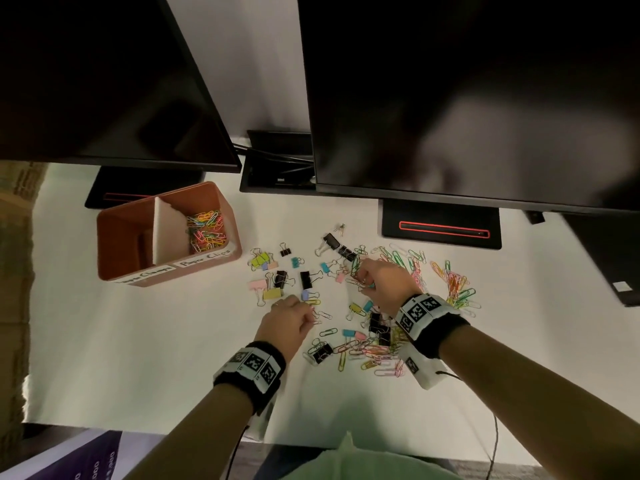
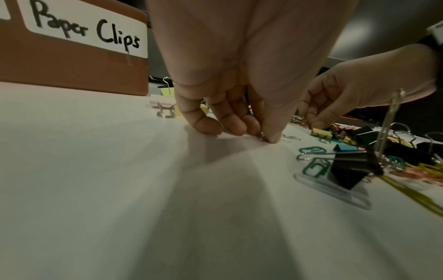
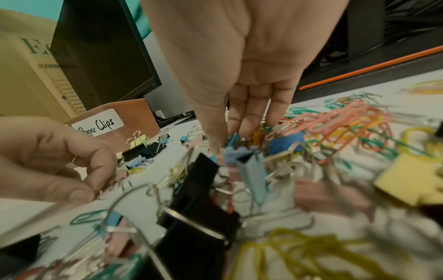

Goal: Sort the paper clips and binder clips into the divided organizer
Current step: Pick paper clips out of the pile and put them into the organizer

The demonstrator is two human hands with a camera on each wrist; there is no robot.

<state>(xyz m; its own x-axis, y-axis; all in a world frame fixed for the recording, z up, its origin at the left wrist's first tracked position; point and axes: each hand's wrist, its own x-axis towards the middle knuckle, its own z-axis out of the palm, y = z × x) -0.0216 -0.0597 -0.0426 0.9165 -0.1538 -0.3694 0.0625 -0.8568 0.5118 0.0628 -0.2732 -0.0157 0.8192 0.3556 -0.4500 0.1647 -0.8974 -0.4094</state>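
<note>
the left hand (image 1: 289, 322) pinches a small silver wire paper clip (image 2: 263, 136) on the white surface (image 1: 138, 341). the right hand (image 1: 382, 284) grips coloured wire paper clips (image 1: 356, 271) in its curled fingers.

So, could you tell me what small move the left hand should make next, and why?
Probably lift the left hand and carry it to the organizer. Its fingertips pinch a silver paper clip against the table, and the compartment labelled Paper Clips stands close by, already holding coloured clips.

Two dark monitors (image 1: 467, 98) over white desk (image 1: 121, 358).
</note>
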